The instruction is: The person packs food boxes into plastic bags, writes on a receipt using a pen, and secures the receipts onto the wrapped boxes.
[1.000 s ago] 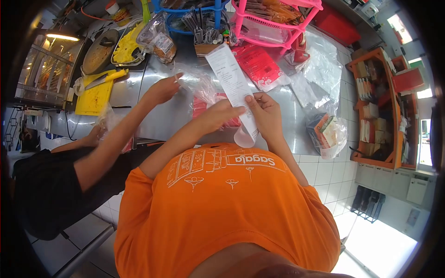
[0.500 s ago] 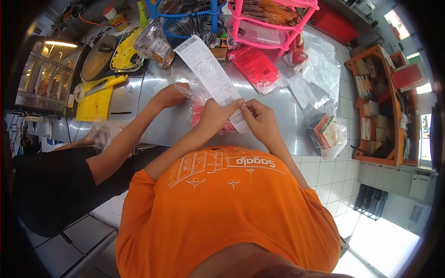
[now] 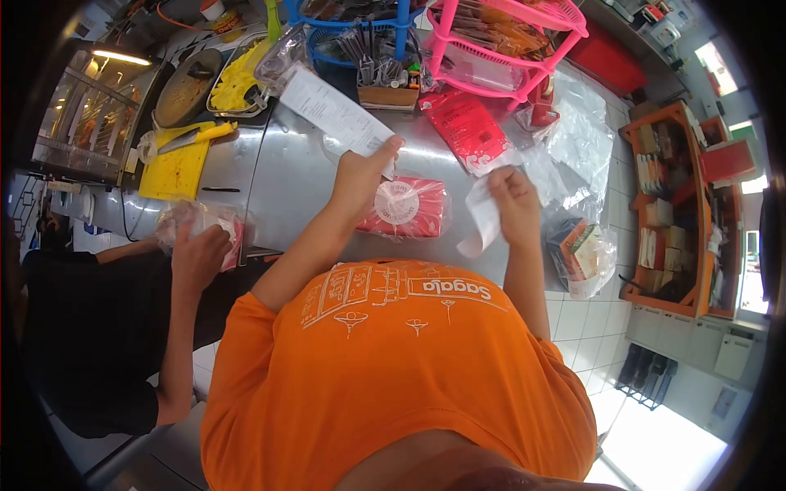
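Observation:
My left hand is closed on a long printed receipt, thumb on its near end, with the far end slanting up to the left. In my right hand a curled white paper strip is pinched and hangs down to the left. Between my hands, a red package in clear plastic, with a round white print, lies on the steel table. Beyond my right hand rests a flat red printed packet.
At left, a co-worker's hand holds a plastic-wrapped package. Blue and pink basket racks stand at the back. A yellow board bears a knife. Clear plastic bags and a bagged box sit at right.
My hands have moved apart: the right went right with a white strip, the left keeps the receipt. The co-worker's arm has drawn back left, and the red package now shows fully.

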